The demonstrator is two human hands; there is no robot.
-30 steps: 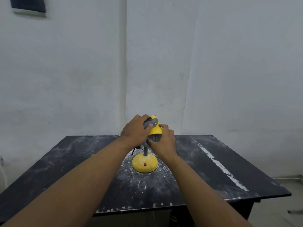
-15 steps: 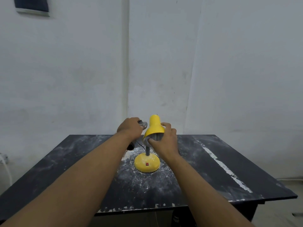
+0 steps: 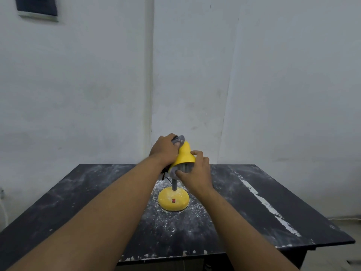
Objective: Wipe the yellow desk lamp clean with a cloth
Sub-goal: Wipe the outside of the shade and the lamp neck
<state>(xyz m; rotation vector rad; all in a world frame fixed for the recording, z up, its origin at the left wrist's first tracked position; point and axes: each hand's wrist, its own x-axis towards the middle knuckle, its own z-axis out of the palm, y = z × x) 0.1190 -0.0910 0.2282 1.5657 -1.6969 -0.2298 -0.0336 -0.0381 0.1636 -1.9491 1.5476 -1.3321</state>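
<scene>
A: State the current step.

B: Wiping of the lamp shade. The yellow desk lamp stands on the dusty black table, near its middle, with its round base in a patch of white powder. The left hand is closed on the grey cloth and presses it against the narrow top of the shade. The right hand grips the shade's lower rim, thumb under the opening, and steadies it.

A: What does the next move call for?

B: In my judgement, a stroke of the cloth down the shade's side while the right hand holds the rim fixed. The base and the grey stem carry visible powder and appear not yet wiped.

A: What differs from the earlier frames?

B: Half a second ago the left hand sat lower, to the left of the shade, with the cloth clear of its top. It is now raised onto the crown. The shade also tilts more toward the right hand.
</scene>
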